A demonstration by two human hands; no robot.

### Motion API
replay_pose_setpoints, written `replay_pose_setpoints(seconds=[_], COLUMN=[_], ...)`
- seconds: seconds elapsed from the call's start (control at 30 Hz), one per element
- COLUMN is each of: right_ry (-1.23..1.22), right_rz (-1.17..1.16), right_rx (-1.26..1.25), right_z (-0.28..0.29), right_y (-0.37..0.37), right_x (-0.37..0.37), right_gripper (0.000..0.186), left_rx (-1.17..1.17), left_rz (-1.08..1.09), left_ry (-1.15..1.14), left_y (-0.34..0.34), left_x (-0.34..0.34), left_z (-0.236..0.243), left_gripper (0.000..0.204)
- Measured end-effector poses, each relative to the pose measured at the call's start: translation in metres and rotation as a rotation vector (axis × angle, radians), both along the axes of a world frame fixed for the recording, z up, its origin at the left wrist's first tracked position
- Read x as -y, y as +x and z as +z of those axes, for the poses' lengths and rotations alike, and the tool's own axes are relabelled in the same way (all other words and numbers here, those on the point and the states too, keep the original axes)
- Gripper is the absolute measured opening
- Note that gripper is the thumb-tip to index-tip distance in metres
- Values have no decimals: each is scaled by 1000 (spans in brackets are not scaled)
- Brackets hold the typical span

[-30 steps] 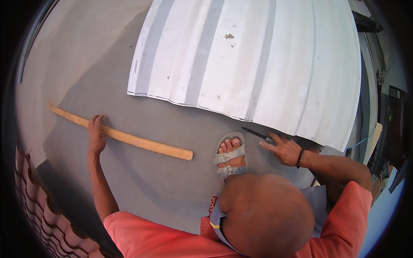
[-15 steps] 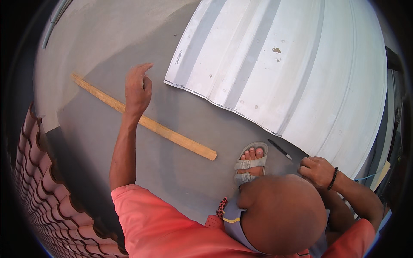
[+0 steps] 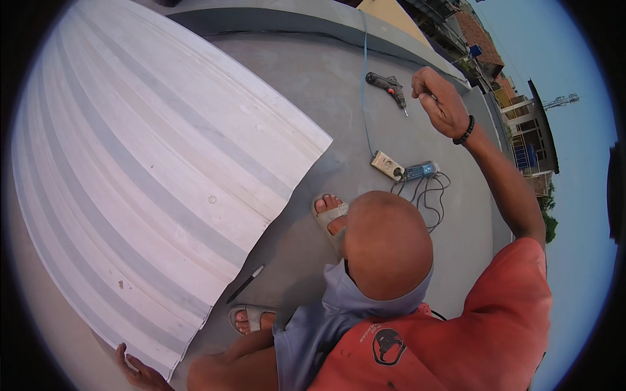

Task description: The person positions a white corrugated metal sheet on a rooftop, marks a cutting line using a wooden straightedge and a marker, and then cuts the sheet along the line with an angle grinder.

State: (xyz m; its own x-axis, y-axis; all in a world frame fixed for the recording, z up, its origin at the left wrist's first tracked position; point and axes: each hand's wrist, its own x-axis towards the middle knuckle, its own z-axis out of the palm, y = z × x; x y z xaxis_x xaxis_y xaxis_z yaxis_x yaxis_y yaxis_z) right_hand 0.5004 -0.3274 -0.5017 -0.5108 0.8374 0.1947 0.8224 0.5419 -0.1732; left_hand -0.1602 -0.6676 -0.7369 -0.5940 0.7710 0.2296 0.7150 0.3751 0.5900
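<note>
A large white ribbed metal sheet (image 3: 169,176) lies on the grey floor to my left. At its near corner is my left hand (image 3: 140,373), low in the picture, fingers spread; whether it touches the sheet I cannot tell. My right hand (image 3: 441,107) is raised with its arm stretched out, its fingers loosely bent, thumb apart and nothing visible in them. Closest to it is a dark cordless drill (image 3: 389,88) with a bit, lying on the floor. A black marker (image 3: 246,284) with a pale end rests beside the sheet's edge, near my sandaled foot (image 3: 251,319).
A beige socket strip (image 3: 388,165) on a blue cord (image 3: 364,78) has a blue-grey device (image 3: 420,171) next to it. Dark cables (image 3: 438,202) curl beside them. A low parapet (image 3: 313,18) runs along the far side, with buildings (image 3: 529,137) beyond on the right.
The view has swung right; the wooden strip and roof tiles have left it. My right hand has gone from beside my knee out toward the drill. My left hand is now by the sheet's corner.
</note>
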Motion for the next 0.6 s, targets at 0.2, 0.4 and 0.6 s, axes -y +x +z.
replay_pose_setpoints(seconds=[0.2,0.4,0.6], right_ry=[-143,-465,-386], right_rz=[-990,-1600,-1521], right_rx=[-89,-506,-707], right_z=[-120,-227,-262], right_y=[265,341,371], right_x=[123,120,26], right_gripper=[27,26,29], left_rx=[-157,-405,-654], left_rz=[-394,-522,-548], left_ry=[-143,-369,-624], left_y=[11,40,83], left_x=[-104,-196,-270], left_z=[41,113,184], left_gripper=[28,34,40])
